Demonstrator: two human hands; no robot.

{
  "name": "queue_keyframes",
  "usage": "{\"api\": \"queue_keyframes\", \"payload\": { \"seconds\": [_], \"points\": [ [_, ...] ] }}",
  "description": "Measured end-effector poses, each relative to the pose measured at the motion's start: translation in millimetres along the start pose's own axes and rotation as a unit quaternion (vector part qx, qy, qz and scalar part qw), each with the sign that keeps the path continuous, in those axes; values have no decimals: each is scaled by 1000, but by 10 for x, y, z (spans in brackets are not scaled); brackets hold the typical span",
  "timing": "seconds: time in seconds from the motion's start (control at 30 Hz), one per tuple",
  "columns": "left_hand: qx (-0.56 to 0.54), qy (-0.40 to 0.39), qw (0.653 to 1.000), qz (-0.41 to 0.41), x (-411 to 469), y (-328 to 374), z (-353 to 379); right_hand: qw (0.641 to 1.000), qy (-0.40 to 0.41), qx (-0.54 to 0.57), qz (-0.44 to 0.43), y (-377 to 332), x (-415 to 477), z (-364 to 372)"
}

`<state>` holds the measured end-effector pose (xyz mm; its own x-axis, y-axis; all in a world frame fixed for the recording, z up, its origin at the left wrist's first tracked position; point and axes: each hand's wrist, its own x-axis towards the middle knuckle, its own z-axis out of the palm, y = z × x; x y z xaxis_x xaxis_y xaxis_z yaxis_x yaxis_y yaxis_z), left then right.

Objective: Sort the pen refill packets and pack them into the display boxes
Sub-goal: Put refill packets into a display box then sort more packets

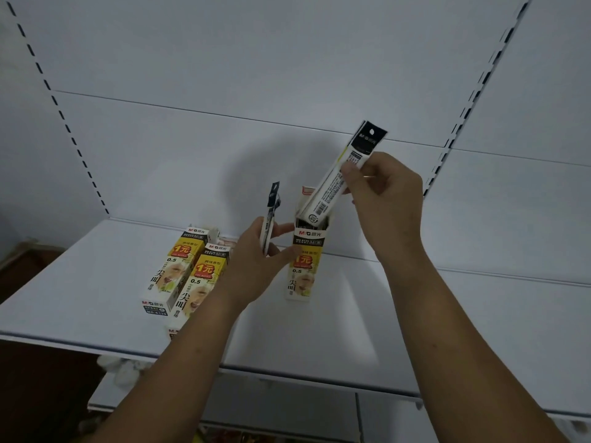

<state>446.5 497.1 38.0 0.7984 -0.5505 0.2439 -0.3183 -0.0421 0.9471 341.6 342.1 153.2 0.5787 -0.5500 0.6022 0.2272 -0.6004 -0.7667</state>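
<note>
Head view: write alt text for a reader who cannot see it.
A right hand holds a pen refill packet at the mouth of a display box on a white shelf; the left hand holds another packet. Similar boxes stand further left.

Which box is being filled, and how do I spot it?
Find the white shelf. The other boxes huddle on its left; this box stands alone further right. Only it has a packet tilted into its open top.
</note>
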Motion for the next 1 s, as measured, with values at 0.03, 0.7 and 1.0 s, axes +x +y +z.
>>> {"api": "queue_keyframes", "payload": {
  "seconds": [0.03, 0.7, 1.0],
  "points": [
    [-2, 6, 1000, 1, 6, -10, 2, 1000, 0, -3, 0, 13, -3, 5],
    [-67, -15, 996, -55, -41, -8, -40, 987, -103, -118, 24, 421, -201, 24],
    [-289, -95, 946, -108, -234, 64, -236, 997, -68, 20, 31, 293, -658, 17]
  ]
}}
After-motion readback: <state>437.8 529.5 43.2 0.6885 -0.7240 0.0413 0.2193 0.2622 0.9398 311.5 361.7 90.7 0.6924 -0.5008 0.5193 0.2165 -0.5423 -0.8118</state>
